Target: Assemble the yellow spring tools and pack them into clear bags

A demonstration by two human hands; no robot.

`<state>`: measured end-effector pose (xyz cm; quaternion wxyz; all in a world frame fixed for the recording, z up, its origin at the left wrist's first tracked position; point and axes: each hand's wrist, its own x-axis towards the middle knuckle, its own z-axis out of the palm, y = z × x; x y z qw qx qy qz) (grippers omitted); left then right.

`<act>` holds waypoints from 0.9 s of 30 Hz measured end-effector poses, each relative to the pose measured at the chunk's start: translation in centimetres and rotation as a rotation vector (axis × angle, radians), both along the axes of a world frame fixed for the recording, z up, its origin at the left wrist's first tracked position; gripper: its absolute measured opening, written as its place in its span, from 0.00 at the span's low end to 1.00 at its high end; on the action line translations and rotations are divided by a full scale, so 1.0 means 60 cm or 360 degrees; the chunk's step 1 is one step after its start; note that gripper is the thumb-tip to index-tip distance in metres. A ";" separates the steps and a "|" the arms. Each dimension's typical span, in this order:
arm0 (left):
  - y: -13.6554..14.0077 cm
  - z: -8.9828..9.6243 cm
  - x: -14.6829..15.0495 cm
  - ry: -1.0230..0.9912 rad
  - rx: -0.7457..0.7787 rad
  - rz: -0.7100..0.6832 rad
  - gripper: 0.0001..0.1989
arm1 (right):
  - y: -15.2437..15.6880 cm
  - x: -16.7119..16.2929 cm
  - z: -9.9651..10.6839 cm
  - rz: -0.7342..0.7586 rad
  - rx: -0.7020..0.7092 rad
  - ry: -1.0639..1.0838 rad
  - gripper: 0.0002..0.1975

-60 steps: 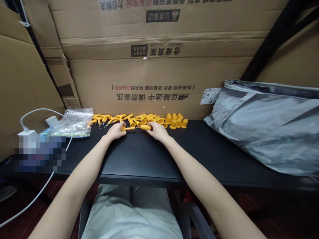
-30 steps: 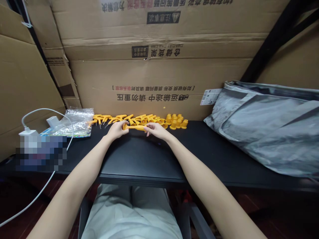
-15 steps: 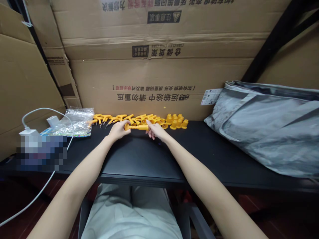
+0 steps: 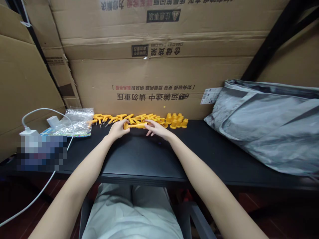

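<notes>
My left hand (image 4: 119, 129) is closed around the rounded left end of a yellow plastic corkscrew piece (image 4: 139, 125), held level just above the black tabletop. At its right end, my right hand (image 4: 156, 129) has thumb and fingers closed on the piece; part of that end is hidden by the fingers. Behind my hands lie several yellow T-shaped corkscrew handles (image 4: 121, 117), some with metal spirals pointing toward me. To the right of them stand several yellow bell-shaped sleeves (image 4: 178, 122), and a few more lie on their sides near my right hand.
Clear plastic packaging (image 4: 82, 121) lies at the left, with a white charger (image 4: 29, 136) and cable in front of it. A large grey bag (image 4: 269, 129) fills the right side. Cardboard (image 4: 154, 73) walls off the back of the black table (image 4: 139, 159).
My right hand's fingers have shifted their hold at the right end of the piece, its wrist a little farther right. My left hand keeps its grip almost unmoved.
</notes>
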<state>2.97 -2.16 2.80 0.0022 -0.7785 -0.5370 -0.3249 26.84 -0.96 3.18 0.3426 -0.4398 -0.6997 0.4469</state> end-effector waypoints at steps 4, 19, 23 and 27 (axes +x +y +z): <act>0.001 -0.001 -0.001 0.0002 0.0003 0.0001 0.16 | 0.005 0.006 -0.007 0.0148 0.0189 -0.0006 0.25; -0.003 0.002 0.001 0.0007 0.0026 -0.0001 0.15 | 0.012 0.001 -0.018 0.0105 0.0279 0.0035 0.19; -0.002 0.000 0.000 0.0011 0.0044 0.0000 0.15 | 0.014 0.000 -0.019 0.0092 0.0259 0.0043 0.19; -0.001 0.000 -0.001 0.0014 0.0049 -0.0007 0.15 | 0.014 0.000 -0.021 0.0084 0.0233 0.0043 0.19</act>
